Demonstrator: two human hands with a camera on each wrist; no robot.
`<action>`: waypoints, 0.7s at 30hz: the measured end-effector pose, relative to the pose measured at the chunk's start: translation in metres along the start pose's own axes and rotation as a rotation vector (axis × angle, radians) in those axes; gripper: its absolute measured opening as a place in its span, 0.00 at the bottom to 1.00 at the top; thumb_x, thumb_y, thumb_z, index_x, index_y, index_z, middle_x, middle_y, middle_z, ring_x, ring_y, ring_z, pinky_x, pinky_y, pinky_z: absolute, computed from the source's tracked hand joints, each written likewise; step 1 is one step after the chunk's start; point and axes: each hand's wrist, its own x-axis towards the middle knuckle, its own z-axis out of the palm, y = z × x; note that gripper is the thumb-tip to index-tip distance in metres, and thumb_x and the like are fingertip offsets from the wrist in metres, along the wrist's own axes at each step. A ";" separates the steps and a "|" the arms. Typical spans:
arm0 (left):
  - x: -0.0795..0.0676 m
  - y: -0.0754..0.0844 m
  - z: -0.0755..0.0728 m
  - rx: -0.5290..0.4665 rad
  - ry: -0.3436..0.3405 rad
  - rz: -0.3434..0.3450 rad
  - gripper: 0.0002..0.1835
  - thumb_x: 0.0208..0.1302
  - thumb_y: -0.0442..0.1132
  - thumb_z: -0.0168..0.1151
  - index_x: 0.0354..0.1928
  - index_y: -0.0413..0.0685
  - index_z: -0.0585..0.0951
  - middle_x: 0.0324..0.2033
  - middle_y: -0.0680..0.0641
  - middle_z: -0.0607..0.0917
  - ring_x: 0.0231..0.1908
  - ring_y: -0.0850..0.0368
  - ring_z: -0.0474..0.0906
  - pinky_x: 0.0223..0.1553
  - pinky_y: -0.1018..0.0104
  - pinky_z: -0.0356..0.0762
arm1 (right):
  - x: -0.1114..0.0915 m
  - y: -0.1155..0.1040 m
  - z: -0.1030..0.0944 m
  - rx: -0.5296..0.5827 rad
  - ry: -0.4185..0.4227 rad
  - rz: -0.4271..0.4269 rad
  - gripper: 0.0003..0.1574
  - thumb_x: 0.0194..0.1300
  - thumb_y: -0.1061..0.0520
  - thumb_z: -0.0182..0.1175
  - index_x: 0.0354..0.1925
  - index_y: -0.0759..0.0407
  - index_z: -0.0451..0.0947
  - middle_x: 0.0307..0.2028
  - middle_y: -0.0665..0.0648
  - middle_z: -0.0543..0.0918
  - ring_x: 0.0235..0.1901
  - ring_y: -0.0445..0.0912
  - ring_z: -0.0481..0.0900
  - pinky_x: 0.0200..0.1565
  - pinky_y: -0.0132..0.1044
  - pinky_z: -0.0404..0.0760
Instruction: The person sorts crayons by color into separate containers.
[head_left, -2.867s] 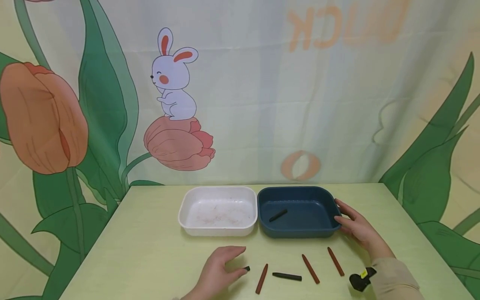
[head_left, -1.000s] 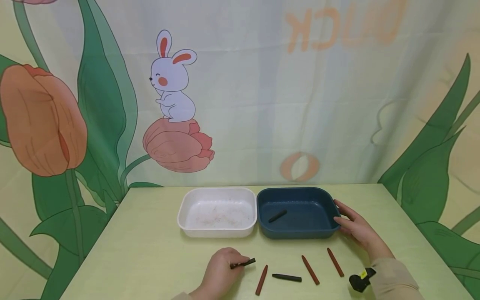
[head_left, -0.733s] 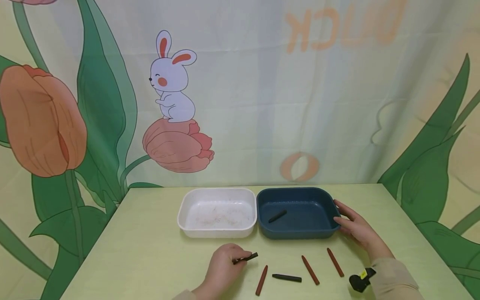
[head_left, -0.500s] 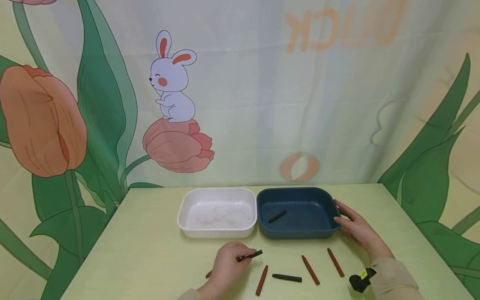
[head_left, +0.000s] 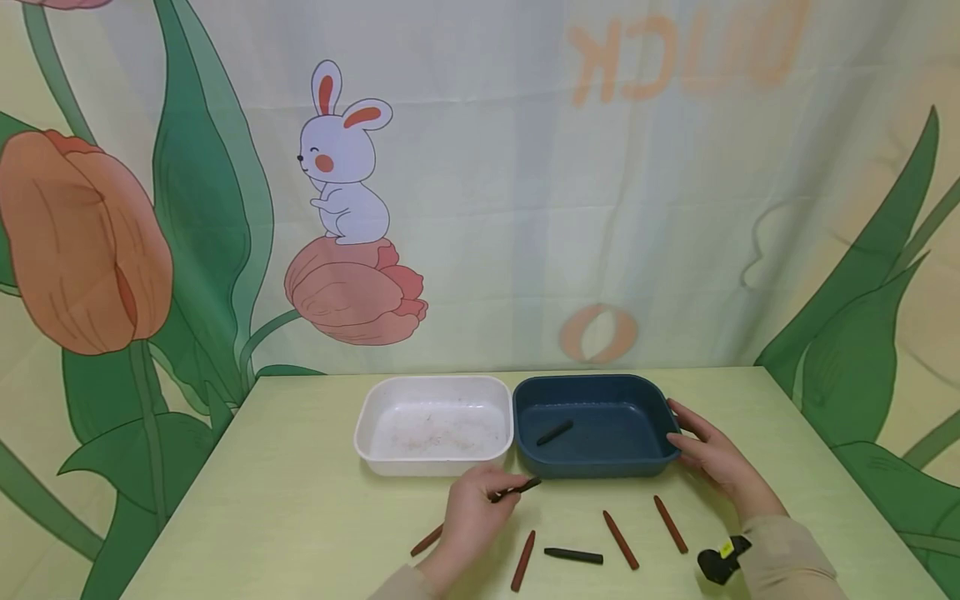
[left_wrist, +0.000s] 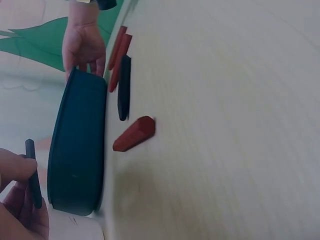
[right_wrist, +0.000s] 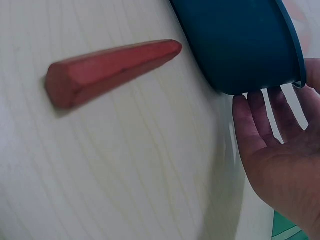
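Pinching black crayon (head_left: 531,485) in left fingers (head_left: 495,478), resting uncurled right fingers (right_wrist: 247,122) against blue tray (head_left: 600,468); seeing one dark stick (head_left: 555,432) inside, leaving five crayons (head_left: 573,556) (four red) on table (head_left: 285,483).

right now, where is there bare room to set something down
Widest bare patch: the table, between its left edge and the white tray. A narrower one lies between the right fingers and the table's right edge. It is crowded in front of the blue tray: loose crayons and, at its near-left corner, the left fingers.
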 end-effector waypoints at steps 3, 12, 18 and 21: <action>0.004 0.004 0.002 0.000 0.012 0.013 0.14 0.48 0.22 0.72 0.35 0.47 0.91 0.31 0.52 0.85 0.32 0.60 0.79 0.33 0.69 0.78 | 0.000 0.000 0.000 0.004 0.000 0.002 0.44 0.76 0.57 0.53 0.78 0.59 0.41 0.74 0.74 0.45 0.70 0.65 0.52 0.48 0.25 0.74; 0.016 0.009 0.008 -0.021 0.025 0.026 0.15 0.48 0.21 0.72 0.36 0.46 0.91 0.29 0.52 0.84 0.29 0.60 0.78 0.31 0.70 0.78 | 0.001 0.002 -0.001 0.005 0.001 -0.003 0.44 0.76 0.56 0.53 0.78 0.60 0.41 0.74 0.74 0.44 0.70 0.65 0.52 0.48 0.24 0.74; 0.023 0.015 0.012 -0.040 0.032 0.042 0.15 0.48 0.21 0.71 0.36 0.45 0.91 0.30 0.51 0.86 0.32 0.58 0.80 0.33 0.70 0.79 | 0.001 0.001 0.000 0.002 0.002 0.003 0.44 0.75 0.57 0.53 0.78 0.59 0.41 0.74 0.74 0.43 0.70 0.66 0.51 0.48 0.24 0.73; 0.025 0.017 0.015 -0.048 0.033 0.055 0.14 0.48 0.20 0.71 0.35 0.44 0.91 0.30 0.49 0.86 0.32 0.58 0.80 0.33 0.70 0.79 | 0.000 0.000 0.000 0.001 0.003 0.007 0.44 0.75 0.57 0.53 0.78 0.59 0.41 0.75 0.74 0.43 0.71 0.66 0.50 0.48 0.24 0.73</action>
